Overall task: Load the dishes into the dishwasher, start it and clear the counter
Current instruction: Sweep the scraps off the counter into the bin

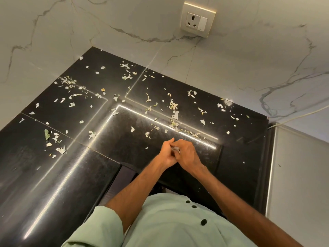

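The biggest thing in view is the marble wall point(71, 32), white with grey veins, which closes the corner on two sides. Below it lies the black polished worktop point(124, 163), made of several slabs with thin joints, and a bright line of light reflects on it. At the right edge stands a white panel point(299, 175), just beside the worktop. At the bottom is the person's pale green shirt point(169, 227) with dark buttons point(203, 222), and two bare forearms reach forward from it. The left hand point(165, 155) and the right hand point(188, 154) meet over the front part of the worktop, touching each other. The fingers of both hands are curled and pressed together around a small pale clump point(175, 149), which shows only a little in the gap between them; I cannot tell which hand carries more of it. One finger of the left hand points up and forward. High on the wall is a socket point(197, 19) with a white switch. A thin white cable point(302, 115) runs along the wall at the right. Many scraps point(173, 106) of pale leaf and peel lie scattered over nearly all the back and middle of the worktop, thickest just beyond the hands. One larger green leaf point(46, 134) lies at the left side.
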Demonstrator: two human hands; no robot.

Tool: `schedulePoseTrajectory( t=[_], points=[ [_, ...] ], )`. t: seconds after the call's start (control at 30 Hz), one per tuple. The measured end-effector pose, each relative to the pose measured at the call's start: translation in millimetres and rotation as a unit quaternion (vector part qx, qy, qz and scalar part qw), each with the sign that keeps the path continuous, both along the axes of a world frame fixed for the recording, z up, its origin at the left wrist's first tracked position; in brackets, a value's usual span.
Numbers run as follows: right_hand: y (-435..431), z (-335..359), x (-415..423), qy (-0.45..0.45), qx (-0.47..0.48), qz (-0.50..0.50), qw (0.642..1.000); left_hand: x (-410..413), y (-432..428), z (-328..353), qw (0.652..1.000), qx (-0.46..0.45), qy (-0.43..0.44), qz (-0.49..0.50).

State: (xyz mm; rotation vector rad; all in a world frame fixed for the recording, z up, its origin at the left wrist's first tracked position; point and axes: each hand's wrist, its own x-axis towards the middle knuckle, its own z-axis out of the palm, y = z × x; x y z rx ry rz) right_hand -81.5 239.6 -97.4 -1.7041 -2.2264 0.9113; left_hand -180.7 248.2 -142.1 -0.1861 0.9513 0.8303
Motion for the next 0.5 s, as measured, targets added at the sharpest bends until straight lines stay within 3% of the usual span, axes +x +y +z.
schedulePoseTrajectory(
  t=[0.1,0.27,0.37,0.43,0.5],
  points=[
    [-0.9,11.2,-1.6,0.013,-0.010,-0.007,1.000,-4.0,4.0,-1.8,1.000,-0.007,0.009,0.011],
    [-3.2,32.7,22.7,0.152,0.086,-0.086,0.981,-5.6,11.5,0.1,0.998,-0.006,-0.021,0.061],
    [-4.7,20.9,52.1,0.141,0.143,-0.171,0.965,-13.1,15.0,0.3,0.995,-0.003,-0.047,0.086],
    [-18.0,-4.1,78.8,0.131,0.105,-0.197,0.966,-18.3,15.0,-1.0,0.995,0.011,-0.048,0.086],
    [-44.8,-37.1,105.7,0.064,0.047,-0.180,0.981,-23.0,12.9,-4.4,0.994,0.011,-0.057,0.096]
  ],
)
